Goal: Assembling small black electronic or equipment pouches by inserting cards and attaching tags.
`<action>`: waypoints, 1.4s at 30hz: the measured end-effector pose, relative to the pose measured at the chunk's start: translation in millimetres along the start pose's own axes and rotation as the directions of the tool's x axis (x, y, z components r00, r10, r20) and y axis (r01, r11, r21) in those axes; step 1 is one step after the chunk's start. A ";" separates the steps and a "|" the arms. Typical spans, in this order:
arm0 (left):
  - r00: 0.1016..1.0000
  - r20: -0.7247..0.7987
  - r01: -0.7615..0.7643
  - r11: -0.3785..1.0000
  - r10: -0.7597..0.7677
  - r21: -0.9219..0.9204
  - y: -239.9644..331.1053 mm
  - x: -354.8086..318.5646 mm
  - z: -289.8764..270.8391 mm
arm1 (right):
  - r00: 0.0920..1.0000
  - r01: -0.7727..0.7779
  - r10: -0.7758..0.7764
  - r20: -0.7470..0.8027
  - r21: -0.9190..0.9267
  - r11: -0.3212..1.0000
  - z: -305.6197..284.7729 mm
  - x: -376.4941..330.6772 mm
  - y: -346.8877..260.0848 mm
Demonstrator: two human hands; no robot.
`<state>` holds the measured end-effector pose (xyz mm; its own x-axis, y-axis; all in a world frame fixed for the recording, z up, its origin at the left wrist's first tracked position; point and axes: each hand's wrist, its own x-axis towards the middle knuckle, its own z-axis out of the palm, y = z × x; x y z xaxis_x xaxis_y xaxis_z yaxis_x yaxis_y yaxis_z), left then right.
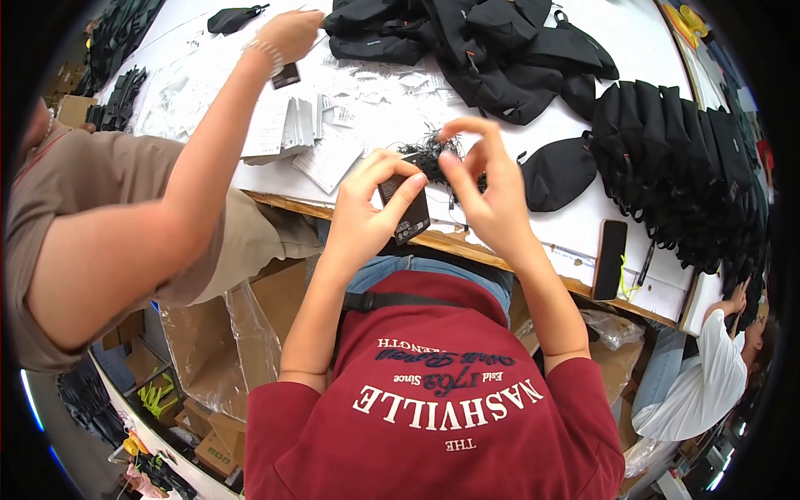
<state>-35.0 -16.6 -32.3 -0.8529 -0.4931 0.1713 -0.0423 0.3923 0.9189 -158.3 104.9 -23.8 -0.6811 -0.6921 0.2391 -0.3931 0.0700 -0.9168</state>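
My left hand (372, 193) is closed on a black hang tag (412, 218) with small pale print, pinching its upper edge over the table's front edge. To its right my right hand (490, 171) is raised, somewhat blurred, with thumb and index finger apart and nothing visible between them. Just behind both hands lies a tangled heap of thin black strings (432, 157). A black fabric pouch (560, 175) rests right of my right hand. Left of my hands stand stacks of white paper leaflets (287, 125), with more loose white slips scattered behind.
A co-worker's arm (215, 133) reaches over the table from the left. Black pouches (500, 33) are piled at the back, and a row of them (675, 158) stands at right. A phone (610, 260) and a pen (646, 263) lie near the right corner. Cardboard boxes (208, 342) stand below.
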 end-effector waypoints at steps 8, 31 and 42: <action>0.995 0.016 -0.097 0.968 0.096 0.233 10.5 2.2 4.3 | 0.954 -0.148 0.142 0.265 0.002 0.989 -2.6 -16.5 6.8; 0.985 -0.144 -0.110 0.992 0.099 -0.068 17.0 -9.0 23.6 | 0.999 0.002 -0.003 -0.039 -0.015 1.000 -16.6 -25.1 -5.7; 0.899 0.416 0.366 0.761 -0.138 -0.536 -4.9 -1.6 23.5 | 0.972 -0.198 0.162 0.169 0.229 0.953 -32.3 -40.6 8.9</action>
<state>-45.7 0.5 -45.4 -0.9772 -0.1741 -0.1214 -0.0652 -0.2981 0.9523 -154.1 156.8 -31.3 -0.6213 -0.7830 0.0304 -0.0978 0.0391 -0.9944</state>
